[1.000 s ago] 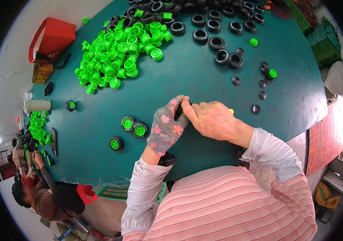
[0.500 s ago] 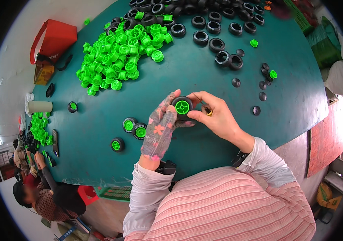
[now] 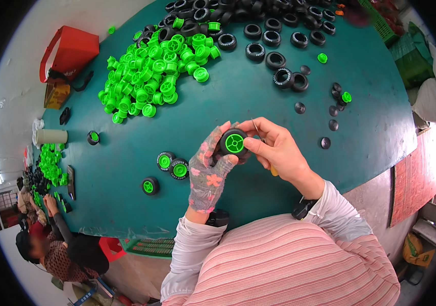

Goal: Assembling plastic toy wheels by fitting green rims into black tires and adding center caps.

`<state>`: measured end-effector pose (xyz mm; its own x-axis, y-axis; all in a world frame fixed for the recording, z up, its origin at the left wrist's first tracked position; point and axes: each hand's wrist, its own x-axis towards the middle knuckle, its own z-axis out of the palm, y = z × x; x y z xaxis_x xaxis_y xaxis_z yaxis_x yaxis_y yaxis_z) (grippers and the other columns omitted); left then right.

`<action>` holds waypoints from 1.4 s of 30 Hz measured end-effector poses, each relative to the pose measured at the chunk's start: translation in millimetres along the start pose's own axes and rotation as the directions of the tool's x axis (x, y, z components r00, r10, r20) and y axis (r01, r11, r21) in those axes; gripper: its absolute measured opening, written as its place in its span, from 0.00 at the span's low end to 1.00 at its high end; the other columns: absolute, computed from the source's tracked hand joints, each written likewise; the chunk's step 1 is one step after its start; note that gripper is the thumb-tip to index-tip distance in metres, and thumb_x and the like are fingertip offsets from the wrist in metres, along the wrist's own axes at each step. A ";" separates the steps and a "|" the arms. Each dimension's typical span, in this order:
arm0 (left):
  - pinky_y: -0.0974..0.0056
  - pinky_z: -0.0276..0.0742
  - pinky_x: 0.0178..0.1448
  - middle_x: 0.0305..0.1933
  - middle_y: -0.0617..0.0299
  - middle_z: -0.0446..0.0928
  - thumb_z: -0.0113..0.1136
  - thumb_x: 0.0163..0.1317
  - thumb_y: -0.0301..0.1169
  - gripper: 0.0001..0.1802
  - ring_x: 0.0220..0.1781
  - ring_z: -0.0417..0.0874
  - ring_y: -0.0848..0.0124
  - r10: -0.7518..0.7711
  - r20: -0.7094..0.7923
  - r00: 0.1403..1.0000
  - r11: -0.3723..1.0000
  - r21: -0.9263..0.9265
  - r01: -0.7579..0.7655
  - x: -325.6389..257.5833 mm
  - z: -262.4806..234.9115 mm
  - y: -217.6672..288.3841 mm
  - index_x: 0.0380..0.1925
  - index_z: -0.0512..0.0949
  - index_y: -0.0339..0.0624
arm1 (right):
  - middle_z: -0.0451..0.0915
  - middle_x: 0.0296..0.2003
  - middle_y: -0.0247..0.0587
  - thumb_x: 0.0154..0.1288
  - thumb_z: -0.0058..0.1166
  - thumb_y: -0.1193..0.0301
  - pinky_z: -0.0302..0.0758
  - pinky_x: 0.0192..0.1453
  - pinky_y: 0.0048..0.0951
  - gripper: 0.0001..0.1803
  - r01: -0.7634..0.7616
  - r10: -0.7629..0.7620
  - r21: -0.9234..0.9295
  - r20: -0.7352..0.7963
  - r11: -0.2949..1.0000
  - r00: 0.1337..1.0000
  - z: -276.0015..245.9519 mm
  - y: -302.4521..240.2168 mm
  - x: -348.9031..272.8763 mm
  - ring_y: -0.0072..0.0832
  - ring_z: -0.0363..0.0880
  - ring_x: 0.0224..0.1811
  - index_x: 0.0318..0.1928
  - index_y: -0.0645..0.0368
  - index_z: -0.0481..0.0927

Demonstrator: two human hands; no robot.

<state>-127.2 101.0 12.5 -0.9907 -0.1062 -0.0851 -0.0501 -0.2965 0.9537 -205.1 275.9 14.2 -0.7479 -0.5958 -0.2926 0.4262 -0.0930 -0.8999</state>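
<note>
My left hand [image 3: 208, 171], in a floral fingerless glove, is closed around a toy wheel [image 3: 234, 143] with a green spoked rim inside a black tyre. The wheel's green face is turned up toward me. My right hand [image 3: 282, 153] has its thumb against the wheel's right edge. In the same hand is a thin metal tool with a yellow handle [image 3: 274, 171]; its slim shaft rises beside the index finger, and its kind is not clear. To the left on the table lie three more fitted wheels, a lower one [image 3: 149, 186] and a touching pair [image 3: 179, 169].
A heap of green rims [image 3: 146, 76] lies at the far left of the green table [image 3: 279, 204], with black tyres [image 3: 255, 51] beyond and beside it. Several small black discs [image 3: 325, 143] are scattered at right. Another person [image 3: 70, 255] sits at the left edge.
Both hands and the wheel have shifted slightly nearer to me. My right hand has turned, so the tool's yellow handle now sits lower, under the fingers.
</note>
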 end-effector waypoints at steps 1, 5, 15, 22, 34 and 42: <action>0.61 0.85 0.59 0.66 0.50 0.75 0.71 0.65 0.37 0.37 0.60 0.81 0.64 0.010 -0.013 1.000 1.000 -0.009 -0.010 0.3 1.8 -0.7 0.69 0.68 0.36 | 0.82 0.47 0.33 0.71 0.61 0.69 0.66 0.24 0.17 0.18 -0.013 0.013 0.015 0.009 1.000 1.000 -2.5 1.0 0.3 0.12 0.74 0.32 0.58 0.60 0.78; 0.64 0.81 0.61 0.60 0.53 0.78 0.68 0.68 0.33 0.29 0.56 0.82 0.68 0.017 -0.102 0.995 0.998 0.067 -0.010 0.6 2.8 -2.6 0.65 0.71 0.34 | 0.82 0.43 0.31 0.70 0.61 0.70 0.66 0.25 0.18 0.15 0.078 -0.082 -0.086 -0.036 0.993 0.996 4.2 -2.9 -1.5 0.11 0.71 0.30 0.55 0.59 0.79; 0.65 0.80 0.56 0.49 0.57 0.81 0.62 0.71 0.27 0.16 0.49 0.82 0.71 0.044 -0.174 0.984 0.960 0.280 0.007 -2.8 1.6 -5.3 0.55 0.76 0.33 | 0.80 0.33 0.35 0.64 0.62 0.77 0.68 0.32 0.26 0.11 0.215 -0.271 -0.492 -0.046 0.844 0.961 14.4 2.0 0.9 0.21 0.69 0.26 0.47 0.62 0.80; 0.63 0.83 0.49 0.47 0.57 0.82 0.64 0.70 0.30 0.18 0.45 0.84 0.69 0.239 -0.064 0.969 0.828 0.535 -0.169 3.6 -4.6 -27.7 0.56 0.76 0.35 | 0.83 0.36 0.36 0.71 0.59 0.75 0.78 0.43 0.26 0.09 0.265 -0.318 -0.421 -0.060 0.867 0.946 5.3 22.2 7.6 0.19 0.79 0.39 0.48 0.66 0.79; 0.71 0.79 0.35 0.45 0.55 0.80 0.59 0.69 0.26 0.22 0.32 0.81 0.74 0.076 -0.397 0.915 0.932 0.354 0.076 -72.8 -38.4 19.0 0.61 0.70 0.33 | 0.78 0.44 0.50 0.71 0.54 0.68 0.79 0.48 0.46 0.12 0.367 -0.353 -0.882 0.256 0.295 0.900 3.7 13.6 10.9 0.46 0.82 0.45 0.50 0.61 0.76; 0.55 0.82 0.52 0.47 0.44 0.83 0.61 0.71 0.42 0.22 0.49 0.84 0.50 0.543 -0.287 0.789 0.159 0.958 0.239 -127.7 -95.7 -3.5 0.55 0.78 0.36 | 0.72 0.51 0.45 0.54 0.62 0.81 0.75 0.57 0.42 0.27 0.368 -0.448 -0.928 0.354 -0.058 0.821 -6.1 25.4 46.0 0.43 0.74 0.55 0.57 0.60 0.73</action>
<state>11.6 24.8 -7.5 -0.7729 -0.5168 0.3682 -0.3656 0.8369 0.4073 -231.8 251.0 -24.1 -0.6250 -0.7295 0.2778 -0.7724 0.5261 -0.3560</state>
